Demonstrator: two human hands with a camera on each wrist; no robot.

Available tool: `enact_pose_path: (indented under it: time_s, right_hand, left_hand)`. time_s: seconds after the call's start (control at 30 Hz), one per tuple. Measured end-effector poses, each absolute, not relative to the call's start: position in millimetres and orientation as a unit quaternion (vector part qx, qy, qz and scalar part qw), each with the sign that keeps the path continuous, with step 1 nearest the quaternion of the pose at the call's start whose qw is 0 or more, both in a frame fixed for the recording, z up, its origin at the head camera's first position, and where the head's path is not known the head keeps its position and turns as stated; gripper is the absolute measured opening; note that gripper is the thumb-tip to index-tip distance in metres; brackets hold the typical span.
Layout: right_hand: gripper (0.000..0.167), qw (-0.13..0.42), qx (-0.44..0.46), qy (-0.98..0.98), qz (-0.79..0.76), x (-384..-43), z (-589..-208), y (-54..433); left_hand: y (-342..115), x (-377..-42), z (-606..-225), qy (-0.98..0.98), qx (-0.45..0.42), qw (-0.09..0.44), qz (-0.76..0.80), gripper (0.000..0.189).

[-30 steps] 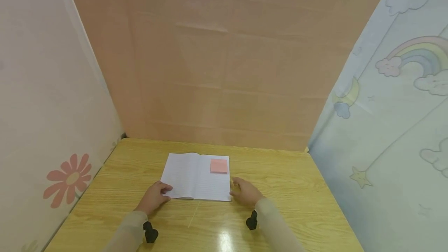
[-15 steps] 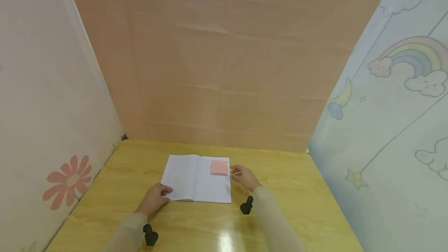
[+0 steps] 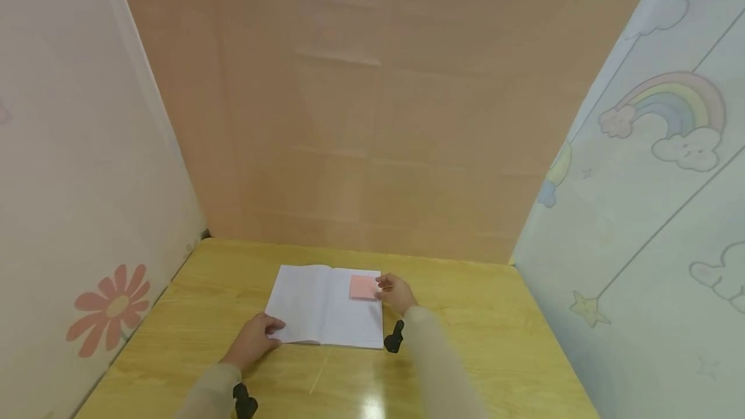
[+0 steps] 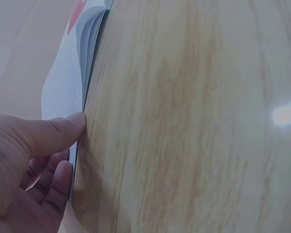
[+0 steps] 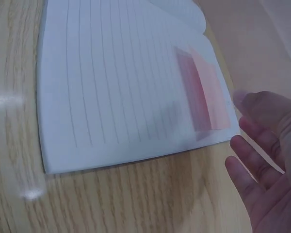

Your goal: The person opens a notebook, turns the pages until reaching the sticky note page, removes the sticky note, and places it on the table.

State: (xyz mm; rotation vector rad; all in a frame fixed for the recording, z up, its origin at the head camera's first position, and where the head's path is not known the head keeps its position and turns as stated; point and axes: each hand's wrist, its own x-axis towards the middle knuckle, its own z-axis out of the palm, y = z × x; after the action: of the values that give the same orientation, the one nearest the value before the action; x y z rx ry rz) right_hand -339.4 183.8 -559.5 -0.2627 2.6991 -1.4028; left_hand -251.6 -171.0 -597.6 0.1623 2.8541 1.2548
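Note:
An open notebook (image 3: 352,328) with lined white pages lies on the wooden table. A pink sticky note (image 3: 363,288) is on the upper right of its right-hand page; in the right wrist view one edge of the note (image 5: 214,94) stands raised off the paper. My left hand (image 3: 252,340) rests at the notebook's lower left corner, its thumb (image 4: 63,132) at the near edge and its fingers loosely bent. My right hand (image 3: 398,293) is at the notebook's right edge beside the note, thumb and fingers apart, fingertips close to the note and holding nothing.
The wooden table (image 3: 483,335) reaches back to a plain orange-brown backdrop (image 3: 372,115). A panel with a flower stands on the left, and a panel (image 3: 652,212) with a rainbow and clouds on the right. Black wrist mounts (image 3: 394,337) sit at the sleeves.
My right hand has moved forward along the notebook's right edge, then left to the sticky note. The left hand has kept its place at the lower left corner.

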Motion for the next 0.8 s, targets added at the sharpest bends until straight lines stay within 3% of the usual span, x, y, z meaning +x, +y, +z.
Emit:
enact_pose_path:
  time_s: [0.2,0.8]
  right_hand:
    - [0.035,0.031,-0.049,0.896,-0.440,-332.9,-572.9,178.7]
    - [0.033,-0.032,0.010,0.881,-0.472,-329.7,-592.8,168.0]
  left_hand:
    - [-171.6,-250.4,-596.9,0.916,0.052,0.031,0.396,0.026]
    - [-170.9,-251.4,-596.7,0.917,0.045,0.021,0.397,0.025]
